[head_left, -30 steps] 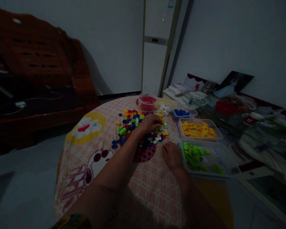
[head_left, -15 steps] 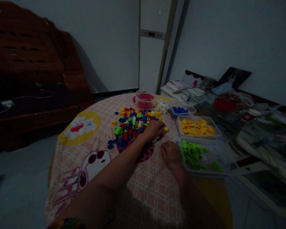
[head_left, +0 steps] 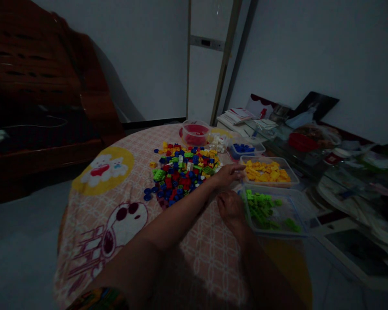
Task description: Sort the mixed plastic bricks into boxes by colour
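My left hand [head_left: 229, 175] reaches across the table to the left edge of the clear box of yellow bricks [head_left: 267, 171]. Its visible fingers are stretched out and a little apart, and nothing shows between them. Lower down, my right hand [head_left: 231, 209] rests on the cloth with curled fingers, beside the clear box of green bricks [head_left: 261, 209]; what it holds, if anything, is hidden. A mixed pile of bricks [head_left: 181, 172] in several colours lies left of my hands. Blue bricks [head_left: 243, 148] sit in a smaller box, and white bricks [head_left: 219, 142] lie beside it.
A clear round tub [head_left: 195, 132] with a pink-red inside stands at the back of the patterned tablecloth [head_left: 203, 254]. To the right, a glass table [head_left: 278, 137] bears papers, a red bowl [head_left: 300, 141] and a cup [head_left: 336, 156]. A wooden bench [head_left: 93, 112] is at the left.
My left hand has moved right from the pile to the yellow box, and its fingers are more stretched out. A yellow brick near it no longer shows. My right hand stays put.
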